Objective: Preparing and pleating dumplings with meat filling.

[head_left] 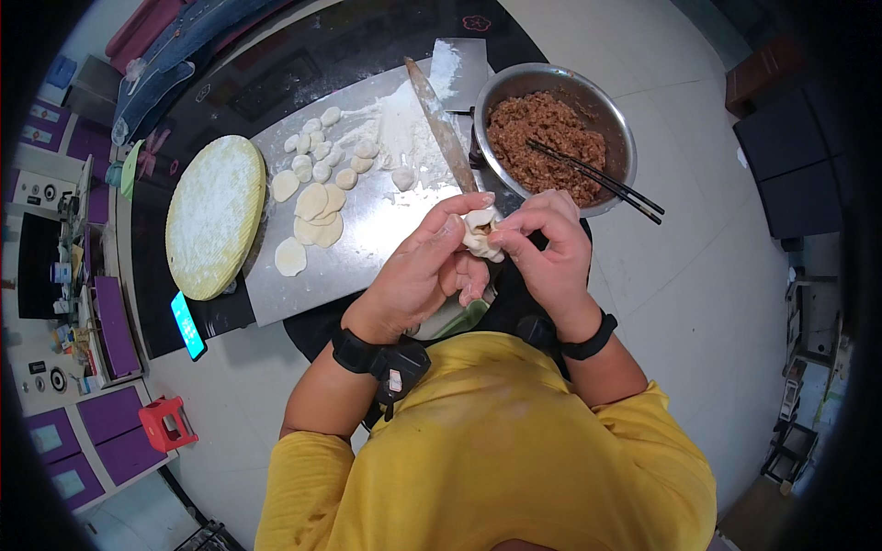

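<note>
A partly closed filled dumpling (481,236) is held up between my two hands, with an opening at its top. My left hand (434,258) supports it with thumb and fingers from the left. The thumb and forefinger of my right hand (548,241) pinch the wrapper edge on the other side. Beyond my hands stands a steel bowl (626,131) of ground meat filling (537,131), with dark chopsticks (592,173) resting in it. Several flat dough wrappers (320,217) and small dough pieces (322,148) lie on the metal board (275,296) to the left.
A floured wooden rolling pin (441,124) and a metal scraper (468,72) lie beside the bowl. A round yellow tray (217,217) dusted with flour stands left of the board. A lit phone (188,326) rests at the black table's edge. A red stool (167,423) stands on the floor.
</note>
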`<state>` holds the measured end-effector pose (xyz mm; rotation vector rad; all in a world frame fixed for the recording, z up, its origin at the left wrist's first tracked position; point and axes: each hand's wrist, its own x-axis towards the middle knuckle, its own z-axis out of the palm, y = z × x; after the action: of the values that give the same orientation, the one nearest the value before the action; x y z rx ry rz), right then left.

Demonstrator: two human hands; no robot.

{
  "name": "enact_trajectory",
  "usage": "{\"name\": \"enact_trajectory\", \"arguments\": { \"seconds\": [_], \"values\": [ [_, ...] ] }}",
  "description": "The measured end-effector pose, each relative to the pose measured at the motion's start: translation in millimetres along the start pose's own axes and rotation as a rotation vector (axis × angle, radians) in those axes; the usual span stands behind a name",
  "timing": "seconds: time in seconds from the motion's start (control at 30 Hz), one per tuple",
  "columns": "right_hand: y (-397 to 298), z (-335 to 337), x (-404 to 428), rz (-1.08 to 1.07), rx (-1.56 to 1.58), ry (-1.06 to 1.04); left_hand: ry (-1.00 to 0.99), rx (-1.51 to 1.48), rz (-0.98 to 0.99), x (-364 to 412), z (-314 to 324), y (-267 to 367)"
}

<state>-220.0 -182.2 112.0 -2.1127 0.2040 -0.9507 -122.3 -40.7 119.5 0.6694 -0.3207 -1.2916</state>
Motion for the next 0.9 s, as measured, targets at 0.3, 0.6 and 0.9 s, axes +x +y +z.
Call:
{"name": "enact_trajectory", "arguments": {
  "seconds": [0.3, 0.6, 0.9],
  "values": [
    [-6.6, 7.5, -5.3, 0.159, 0.223, 0.042, 0.025, 0.026, 0.006, -0.5, 0.7, -4.9],
    [-5.3, 0.3, -3.1, 0.106, 0.153, -0.067, 0.061, 0.058, 0.022, 0.2, 6.3, -1.5],
    [-9.3, -2.5, 1.3, -0.098, -0.055, -0.085, 0.107, 0.194, -0.01, 0.9, 9.2, 0.9]
  ]
}}
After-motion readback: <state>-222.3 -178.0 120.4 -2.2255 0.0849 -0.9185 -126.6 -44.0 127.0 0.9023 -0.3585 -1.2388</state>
